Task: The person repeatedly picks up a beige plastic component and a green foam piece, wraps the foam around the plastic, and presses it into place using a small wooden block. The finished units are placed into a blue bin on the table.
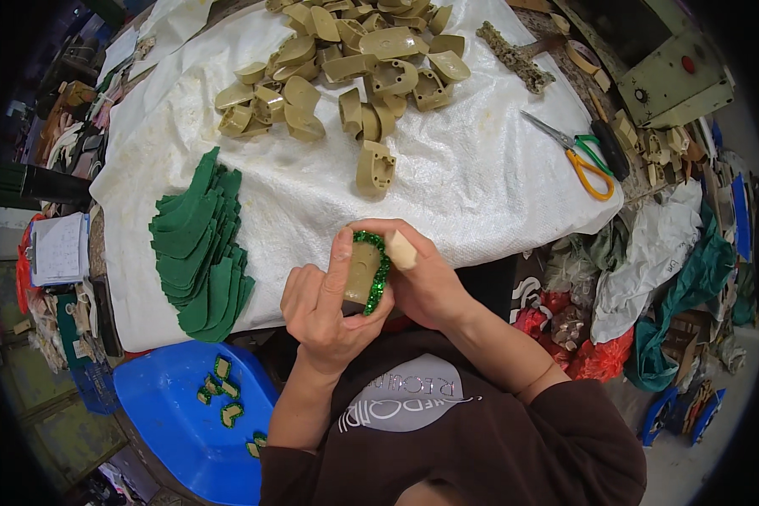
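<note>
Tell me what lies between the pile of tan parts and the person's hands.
One tan part, on the white sheet, as the head view shows.

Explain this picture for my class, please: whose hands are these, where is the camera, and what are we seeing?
There is no machine here. The bare left hand and right hand belong to the person wearing the camera on their head. It looks down through a wide fisheye lens, so straight edges bend toward the rim. Between the hands is a tan piece edged with glittery green trim. Something pale sits at the right thumb; whether held or worn, I can't tell. On the white sheet lie a heap of tan parts, stacked green pieces and scissors. A blue tub holds smaller green-edged pieces.
</note>
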Motion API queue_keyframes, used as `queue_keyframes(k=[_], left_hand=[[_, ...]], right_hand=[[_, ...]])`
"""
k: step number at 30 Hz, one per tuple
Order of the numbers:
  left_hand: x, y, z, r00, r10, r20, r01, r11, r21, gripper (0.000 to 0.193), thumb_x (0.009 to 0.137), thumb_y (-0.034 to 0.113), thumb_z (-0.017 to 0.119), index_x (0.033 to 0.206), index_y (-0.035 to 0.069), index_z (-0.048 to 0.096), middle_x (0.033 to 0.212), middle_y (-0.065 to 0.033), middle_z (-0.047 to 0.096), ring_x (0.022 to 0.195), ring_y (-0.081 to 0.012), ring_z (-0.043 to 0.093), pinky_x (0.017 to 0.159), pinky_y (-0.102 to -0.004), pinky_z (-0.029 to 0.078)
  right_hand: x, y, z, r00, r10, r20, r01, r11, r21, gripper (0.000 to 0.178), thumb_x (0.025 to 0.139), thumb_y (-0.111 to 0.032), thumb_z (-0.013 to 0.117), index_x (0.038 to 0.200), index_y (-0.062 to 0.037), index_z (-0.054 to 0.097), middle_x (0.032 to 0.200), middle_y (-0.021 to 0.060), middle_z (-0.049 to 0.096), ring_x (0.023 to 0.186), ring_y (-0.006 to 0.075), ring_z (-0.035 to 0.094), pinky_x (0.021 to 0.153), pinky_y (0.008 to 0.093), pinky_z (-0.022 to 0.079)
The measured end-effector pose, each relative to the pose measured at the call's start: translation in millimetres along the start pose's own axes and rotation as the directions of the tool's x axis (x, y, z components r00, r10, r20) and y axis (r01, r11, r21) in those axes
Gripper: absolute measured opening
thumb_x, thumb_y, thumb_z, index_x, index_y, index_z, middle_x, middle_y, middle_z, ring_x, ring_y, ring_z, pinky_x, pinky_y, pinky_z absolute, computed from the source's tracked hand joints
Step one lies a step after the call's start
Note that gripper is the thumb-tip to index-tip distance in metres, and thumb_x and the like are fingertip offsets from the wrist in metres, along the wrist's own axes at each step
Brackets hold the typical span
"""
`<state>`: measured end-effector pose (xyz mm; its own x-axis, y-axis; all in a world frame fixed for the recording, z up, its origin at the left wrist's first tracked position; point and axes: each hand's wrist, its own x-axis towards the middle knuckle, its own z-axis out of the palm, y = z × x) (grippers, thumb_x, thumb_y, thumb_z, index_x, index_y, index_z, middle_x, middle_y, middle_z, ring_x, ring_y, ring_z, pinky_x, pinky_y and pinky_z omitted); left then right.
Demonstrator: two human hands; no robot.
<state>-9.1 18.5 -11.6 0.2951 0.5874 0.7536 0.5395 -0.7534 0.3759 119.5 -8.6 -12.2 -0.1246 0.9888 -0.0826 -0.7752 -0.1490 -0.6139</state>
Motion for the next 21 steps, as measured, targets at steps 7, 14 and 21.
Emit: queue_keyframes(k=[7, 14, 21], left_hand=[[-2, 4, -1, 1.0, 0.019, 0.014, -0.02, 0.998, 0.054, 0.06, 0.062, 0.01, 0.069, 0.119, -0.006, 0.058, 0.058, -0.0039, 0.041, 0.046, -0.019, 0.041, 0.046, -0.0318, 0.032], [-3, -2, -6, 0.999, -0.02, 0.025, 0.019, 0.999, 0.043, 0.06, 0.063, 0.015, 0.072, 0.119, -0.004, 0.06, 0.058, -0.0032, 0.04, 0.047, -0.019, 0.041, 0.047, -0.0319, 0.032], [-15, -15, -32, 0.989, -0.145, -0.031, 0.144, 0.989, -0.035, 0.063, 0.059, 0.014, 0.076, 0.117, -0.005, 0.059, 0.066, -0.0078, 0.05, 0.052, -0.0226, 0.045, 0.05, -0.0335, 0.037]], right_hand=[[-6, 1, 2, 0.948, -0.311, 0.064, 0.252, 0.616, -0.746, 0.031, 0.095, -0.014, 0.046, 0.123, -0.0009, 0.051, 0.113, 0.0085, 0.057, 0.106, 0.0173, 0.054, 0.09, 0.0289, 0.043], [-5, 7, -1, 0.995, -0.096, 0.025, 0.099, 0.925, -0.367, 0.041, 0.089, -0.007, 0.052, 0.129, -0.0002, 0.046, 0.121, 0.0093, 0.052, 0.109, 0.0152, 0.051, 0.095, 0.0298, 0.04], [1, 14, 12, 0.96, -0.177, 0.217, 0.279, 0.644, -0.712, 0.043, 0.089, -0.01, 0.054, 0.13, -0.0008, 0.046, 0.121, 0.0099, 0.051, 0.105, 0.0174, 0.052, 0.091, 0.0302, 0.042]])
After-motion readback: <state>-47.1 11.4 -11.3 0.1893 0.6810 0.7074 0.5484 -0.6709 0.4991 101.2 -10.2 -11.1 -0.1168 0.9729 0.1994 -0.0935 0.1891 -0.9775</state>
